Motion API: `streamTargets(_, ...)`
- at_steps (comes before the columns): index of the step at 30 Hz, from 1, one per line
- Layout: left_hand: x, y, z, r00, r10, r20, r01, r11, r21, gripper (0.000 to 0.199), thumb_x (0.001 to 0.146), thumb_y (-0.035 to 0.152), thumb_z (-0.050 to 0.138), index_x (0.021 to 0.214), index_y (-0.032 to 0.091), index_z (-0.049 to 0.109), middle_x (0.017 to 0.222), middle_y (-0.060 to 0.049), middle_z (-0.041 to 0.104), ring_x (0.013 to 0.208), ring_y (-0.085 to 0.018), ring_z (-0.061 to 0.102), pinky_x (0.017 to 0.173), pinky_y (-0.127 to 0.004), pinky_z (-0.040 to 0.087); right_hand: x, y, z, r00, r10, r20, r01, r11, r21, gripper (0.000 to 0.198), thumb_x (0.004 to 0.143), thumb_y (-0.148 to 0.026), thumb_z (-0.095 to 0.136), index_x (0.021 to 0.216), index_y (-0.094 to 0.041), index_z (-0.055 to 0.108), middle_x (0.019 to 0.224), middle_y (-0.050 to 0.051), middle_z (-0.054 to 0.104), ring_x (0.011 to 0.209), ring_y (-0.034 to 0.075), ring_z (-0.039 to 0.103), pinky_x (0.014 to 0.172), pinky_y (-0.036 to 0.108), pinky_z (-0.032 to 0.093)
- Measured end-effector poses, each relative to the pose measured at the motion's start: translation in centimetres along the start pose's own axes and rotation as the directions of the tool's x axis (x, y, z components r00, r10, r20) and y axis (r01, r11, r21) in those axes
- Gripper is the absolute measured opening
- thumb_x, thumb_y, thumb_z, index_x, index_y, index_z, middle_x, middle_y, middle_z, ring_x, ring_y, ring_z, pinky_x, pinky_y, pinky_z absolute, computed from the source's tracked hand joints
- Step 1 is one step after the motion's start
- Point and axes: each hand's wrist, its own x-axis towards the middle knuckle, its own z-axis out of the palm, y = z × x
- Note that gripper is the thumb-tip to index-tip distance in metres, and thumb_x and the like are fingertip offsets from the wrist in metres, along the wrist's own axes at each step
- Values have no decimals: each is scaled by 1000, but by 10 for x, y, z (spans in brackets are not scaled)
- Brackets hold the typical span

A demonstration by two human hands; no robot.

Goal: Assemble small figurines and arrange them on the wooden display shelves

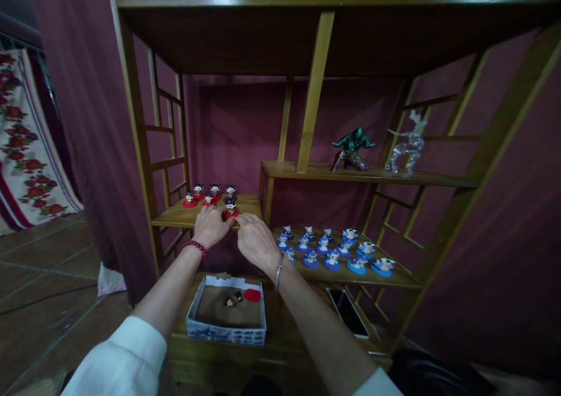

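On the left shelf, a small figurine with a black hat and a round red base [230, 207] stands upright near the front edge. My left hand [211, 228] is closed at its left side, thumb against the red base. From the right, my right hand [257, 239] pinches the same base, its fingertips partly hidden. Behind and left of them stand several similar red-based figurines [214, 190]. Below my hands, an open cardboard box [225, 333] holds a loose figurine [232, 299] and a red disc [252, 295].
Several blue-and-purple based figurines [332, 260] fill the lower right shelf. Above them are a dark green crouching statue [354, 149] and a clear deer ornament [407, 145]. A black-screened tablet [347, 312] lies at the lower right. A wooden post [315, 92] divides the shelves.
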Motion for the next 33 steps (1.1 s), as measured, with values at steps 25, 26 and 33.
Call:
streamTargets(25, 46, -2, 15, 959, -150, 240, 189, 970, -151, 42, 64, 54, 53, 78, 16, 63, 76, -7, 65, 73, -18, 59, 58, -23, 39, 3, 3, 15, 996, 82, -34, -83, 995, -57, 35, 75, -5, 36, 105, -3, 54, 109, 15, 55, 109, 19, 39, 93, 29, 32)
streamTargets(26, 49, 0, 17, 958, -163, 235, 200, 969, -143, 42, 64, 55, 53, 79, 16, 63, 77, -7, 66, 73, -19, 59, 58, -24, 39, 3, 3, 16, 996, 76, -44, -79, 995, -66, 35, 76, -5, 36, 105, -3, 54, 109, 15, 54, 109, 19, 39, 93, 30, 32)
streamTargets(33, 70, 14, 32, 946, -203, 253, 245, 958, -149, 46, 58, 58, 58, 78, 16, 63, 84, -10, 66, 78, -20, 59, 62, -25, 40, 1, 3, 19, 994, 72, -84, -81, 990, -114, 35, 76, -6, 37, 106, -5, 54, 110, 14, 53, 107, 21, 40, 92, 31, 33)
